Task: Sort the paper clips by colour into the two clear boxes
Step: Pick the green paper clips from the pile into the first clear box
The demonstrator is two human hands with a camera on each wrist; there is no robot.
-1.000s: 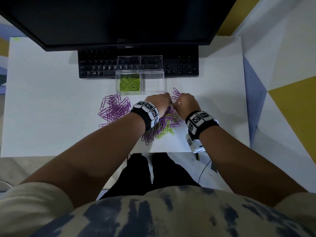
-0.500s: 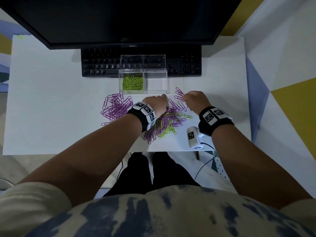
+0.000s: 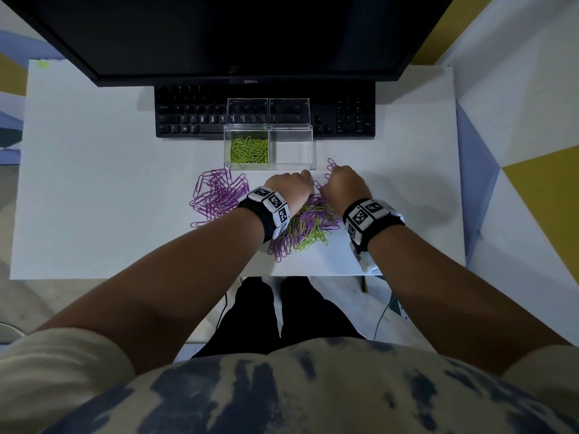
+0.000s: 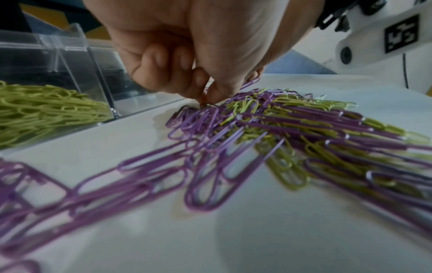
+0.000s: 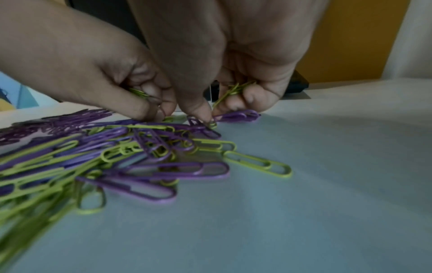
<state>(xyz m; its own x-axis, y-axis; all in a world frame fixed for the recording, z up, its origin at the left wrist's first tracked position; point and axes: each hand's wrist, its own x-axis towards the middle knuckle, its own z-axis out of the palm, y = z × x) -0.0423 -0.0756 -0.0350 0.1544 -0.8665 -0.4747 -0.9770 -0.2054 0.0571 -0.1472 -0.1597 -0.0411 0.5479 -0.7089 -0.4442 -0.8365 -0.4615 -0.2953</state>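
Both hands work at the far edge of a mixed pile of purple and green paper clips (image 3: 308, 227). My left hand (image 3: 293, 186) has its fingers curled; it pinches at the pile's edge (image 4: 205, 97) and holds green clips (image 5: 138, 93) in its palm. My right hand (image 3: 340, 183) keeps green clips (image 5: 235, 90) under its curled fingers, while thumb and forefinger pinch another clip on the table (image 5: 210, 120). The left clear box (image 3: 249, 166) holds green clips (image 3: 249, 151). Beside it, the right clear box (image 3: 293, 166) holds none.
A sorted heap of purple clips (image 3: 219, 195) lies left of my left wrist. A few purple clips (image 3: 330, 166) lie beyond my right hand. A black keyboard (image 3: 194, 117) and a monitor (image 3: 238, 36) stand behind the boxes. The table's front edge (image 3: 313, 275) is near the pile.
My right hand swung out to the right half a second ago and has come back beside the left hand at the pile. The left hand has stayed in place.
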